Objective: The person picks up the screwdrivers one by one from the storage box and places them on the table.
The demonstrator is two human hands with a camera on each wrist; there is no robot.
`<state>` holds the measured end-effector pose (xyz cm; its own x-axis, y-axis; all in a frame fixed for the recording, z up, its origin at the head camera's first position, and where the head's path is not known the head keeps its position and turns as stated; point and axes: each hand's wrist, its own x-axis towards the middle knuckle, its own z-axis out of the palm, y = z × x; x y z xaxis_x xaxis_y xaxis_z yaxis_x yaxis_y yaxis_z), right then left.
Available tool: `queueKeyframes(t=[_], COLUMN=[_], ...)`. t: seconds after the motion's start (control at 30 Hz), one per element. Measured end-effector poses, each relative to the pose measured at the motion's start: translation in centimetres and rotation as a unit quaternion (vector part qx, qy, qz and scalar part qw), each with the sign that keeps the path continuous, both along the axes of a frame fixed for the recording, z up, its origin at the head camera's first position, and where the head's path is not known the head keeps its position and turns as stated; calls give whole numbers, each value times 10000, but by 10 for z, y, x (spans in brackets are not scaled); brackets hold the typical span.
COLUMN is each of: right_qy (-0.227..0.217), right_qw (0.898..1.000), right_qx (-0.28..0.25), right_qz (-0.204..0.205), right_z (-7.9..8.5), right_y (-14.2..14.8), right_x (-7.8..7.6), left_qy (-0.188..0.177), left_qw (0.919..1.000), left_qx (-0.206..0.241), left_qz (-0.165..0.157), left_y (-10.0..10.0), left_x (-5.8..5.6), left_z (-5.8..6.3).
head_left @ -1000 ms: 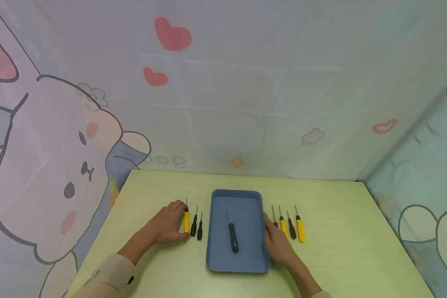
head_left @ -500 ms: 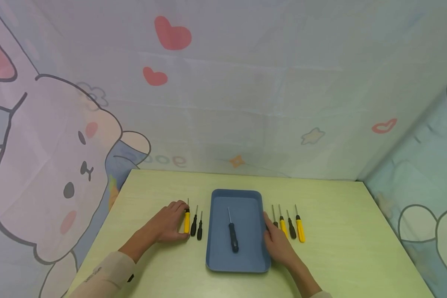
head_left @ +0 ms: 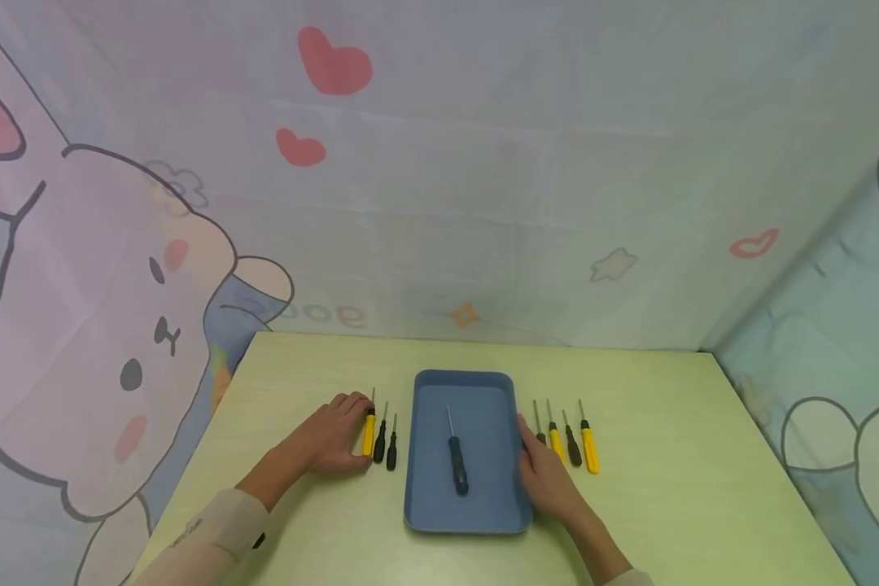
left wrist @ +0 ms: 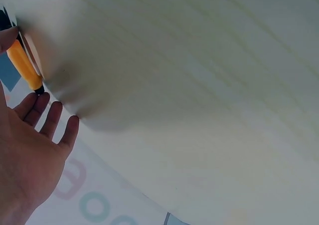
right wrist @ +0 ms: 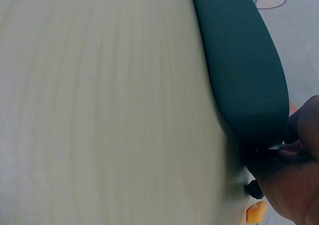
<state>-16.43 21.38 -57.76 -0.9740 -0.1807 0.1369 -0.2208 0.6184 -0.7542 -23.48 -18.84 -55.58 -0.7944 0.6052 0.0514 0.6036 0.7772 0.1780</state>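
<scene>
In the head view my left hand (head_left: pixel 335 437) spans a yellow-handled screwdriver (head_left: pixel 369 435) on the table, fingertips at its black collar and thumb at the handle's butt. The left wrist view shows the same yellow handle (left wrist: pixel 24 64) between thumb and fingers. Two black screwdrivers (head_left: pixel 380 443) (head_left: pixel 391 452) lie just right of it. My right hand (head_left: pixel 545 480) grips the right side of a blue-grey tray (head_left: pixel 491 513), whose outer wall (right wrist: pixel 244 60) fills part of the right wrist view. One black screwdriver (head_left: pixel 458 464) lies inside the tray, shaft pointing away from me.
Right of the tray lies a row of several screwdrivers, including a yellow one (head_left: pixel 590 450) at its right end and a black one (head_left: pixel 573 448); my right hand partly hides the nearest. The pale wood-grain table (head_left: pixel 674 472) meets a printed cloth backdrop (head_left: pixel 483 203) behind.
The yellow screwdriver under my left hand has shifted slightly right, nearer the two black ones, and leans a little more. My right hand stays at the tray.
</scene>
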Motion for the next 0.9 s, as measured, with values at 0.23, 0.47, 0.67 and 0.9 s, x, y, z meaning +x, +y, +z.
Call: queueKeyframes(t=[0.23,0.47,0.67,0.9], right_qy=[5,-18,-65,-82], right_qw=[10000,10000,10000,10000], right_qx=[26,26,42,14], right_qz=[-27,-20,-10,34], right_z=[1,1,3,3], right_y=[-1,-1,-1,-1], right_x=[0,0,2,1], left_qy=[-204,-290,-367,-353], left_qw=[9997,9995,9993,9993], left_qx=[-98,-85,-55,-73], left_qz=[56,125,66,58], left_y=[1,1,1,0], left_x=[-3,-3,-2,-1], left_z=[0,1,5,7])
